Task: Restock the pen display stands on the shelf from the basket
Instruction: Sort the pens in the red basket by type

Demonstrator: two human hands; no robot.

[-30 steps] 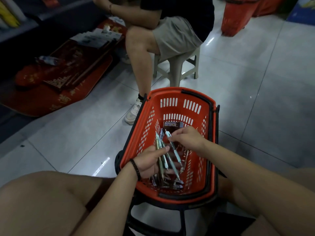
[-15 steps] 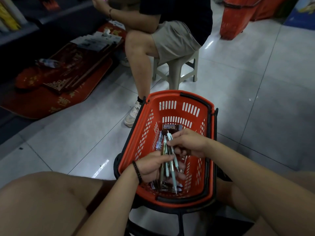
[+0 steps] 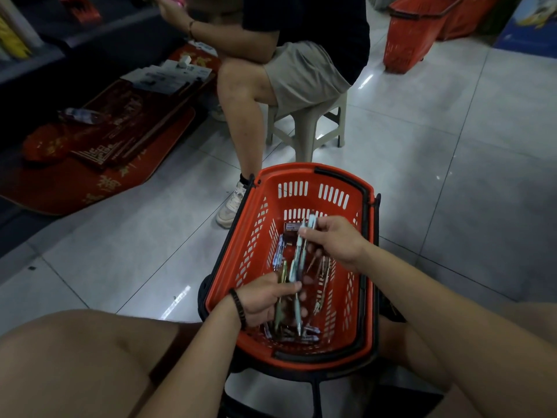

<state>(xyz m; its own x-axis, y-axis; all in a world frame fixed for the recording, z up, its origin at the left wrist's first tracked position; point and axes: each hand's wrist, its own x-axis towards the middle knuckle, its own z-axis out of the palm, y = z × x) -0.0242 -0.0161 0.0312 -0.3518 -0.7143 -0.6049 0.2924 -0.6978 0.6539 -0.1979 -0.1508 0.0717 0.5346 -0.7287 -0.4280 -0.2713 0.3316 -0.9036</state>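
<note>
An orange plastic basket (image 3: 241, 254) with a black rim stands on the floor between my knees. Loose pens (image 3: 297, 334) and a small box (image 3: 291, 229) lie on its bottom. My left hand (image 3: 265, 297) is inside the basket and grips a bunch of pens (image 3: 291, 276) that point away from me. My right hand (image 3: 336, 241) pinches the upper ends of the pale blue pens in that bunch, above the basket's far half. No shelf display stand is in view.
Another person sits on a beige stool (image 3: 307, 128) just beyond the basket, one shoe (image 3: 230, 205) by its far-left corner. A red mat (image 3: 90, 164) with boxed goods lies at the left. More orange baskets (image 3: 404, 40) stand at the back right. Grey tiled floor surrounds everything.
My right hand has swung the pale blue pens upright against the bunch in my left hand and slid up to their top ends. The camera tilted slightly down.
</note>
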